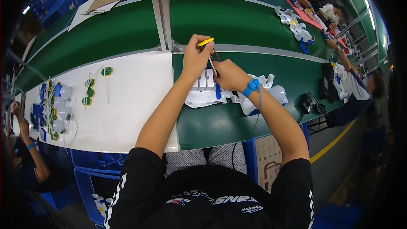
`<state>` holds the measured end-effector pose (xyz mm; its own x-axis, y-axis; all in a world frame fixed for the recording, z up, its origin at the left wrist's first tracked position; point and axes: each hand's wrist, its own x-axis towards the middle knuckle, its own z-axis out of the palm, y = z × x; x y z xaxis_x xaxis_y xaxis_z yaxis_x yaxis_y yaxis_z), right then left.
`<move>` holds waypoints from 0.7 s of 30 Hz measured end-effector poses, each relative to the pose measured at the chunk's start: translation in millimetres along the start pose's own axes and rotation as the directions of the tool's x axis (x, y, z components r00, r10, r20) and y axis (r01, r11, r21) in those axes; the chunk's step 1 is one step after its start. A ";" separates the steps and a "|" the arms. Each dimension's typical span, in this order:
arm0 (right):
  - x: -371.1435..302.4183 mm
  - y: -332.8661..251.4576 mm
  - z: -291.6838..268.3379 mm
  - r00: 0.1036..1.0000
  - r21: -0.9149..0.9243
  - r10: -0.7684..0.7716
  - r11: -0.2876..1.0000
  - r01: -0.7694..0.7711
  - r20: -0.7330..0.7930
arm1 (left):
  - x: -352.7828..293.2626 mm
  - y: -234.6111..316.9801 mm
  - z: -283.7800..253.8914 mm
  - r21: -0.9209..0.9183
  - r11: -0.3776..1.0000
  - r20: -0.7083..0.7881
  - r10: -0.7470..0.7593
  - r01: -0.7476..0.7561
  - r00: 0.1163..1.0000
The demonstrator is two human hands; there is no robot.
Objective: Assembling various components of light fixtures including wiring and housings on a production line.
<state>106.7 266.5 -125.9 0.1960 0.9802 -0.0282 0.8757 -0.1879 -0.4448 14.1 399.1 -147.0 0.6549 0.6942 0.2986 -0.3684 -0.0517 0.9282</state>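
Note:
My left hand (pixel 196 59) is raised over the bench, closed, pinching a small round yellow-edged disc (pixel 205 42) between thumb and fingers. Red and white wires (pixel 216 54) run from near the disc down toward my right hand (pixel 230 74). That hand is low over a white plastic housing (pixel 201 98), its fingers bent together at the wires; their tips are partly hidden, so what they grip is unclear. The housing has several ribbed slots and a blue part (pixel 218 91). Beside it, partly under my right forearm, lies another white housing (pixel 250 107) with a translucent dome (pixel 278 94).
Several round green boards (pixel 107 71) with white wires lie on the white sheet (pixel 127 101) at left, near a heap of domes and blue parts (pixel 59 110). A black adapter (pixel 306 101) sits right. A cord hangs from my blue wrist strap (pixel 253 86). Co-workers sit both sides.

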 end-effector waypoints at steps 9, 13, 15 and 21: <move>-23.3 -18.5 -39.2 0.966 0.111 0.146 0.986 -0.125 -0.212 | 8.5 23.7 -27.5 0.295 0.953 0.197 0.013 -0.072 0.980; -8.0 -37.6 -30.9 0.896 0.276 -0.042 0.944 0.181 -0.442 | 6.4 60.4 -36.1 0.358 0.927 0.312 -0.006 -0.111 0.950; 2.9 -36.4 -10.9 0.909 0.311 -0.051 0.931 0.193 -0.413 | 2.1 70.6 -48.8 0.399 0.914 0.354 -0.080 -0.073 0.932; 10.6 -26.2 8.9 0.931 0.041 -0.148 0.984 0.171 -0.334 | -25.5 57.5 -103.7 0.440 0.897 0.257 -0.165 0.037 0.952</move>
<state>81.9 282.3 -122.5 0.2004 0.9194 0.3385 0.8776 -0.0149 -0.4791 -92.3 452.9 -124.2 0.8540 0.4853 0.1876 -0.0160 -0.3360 0.9417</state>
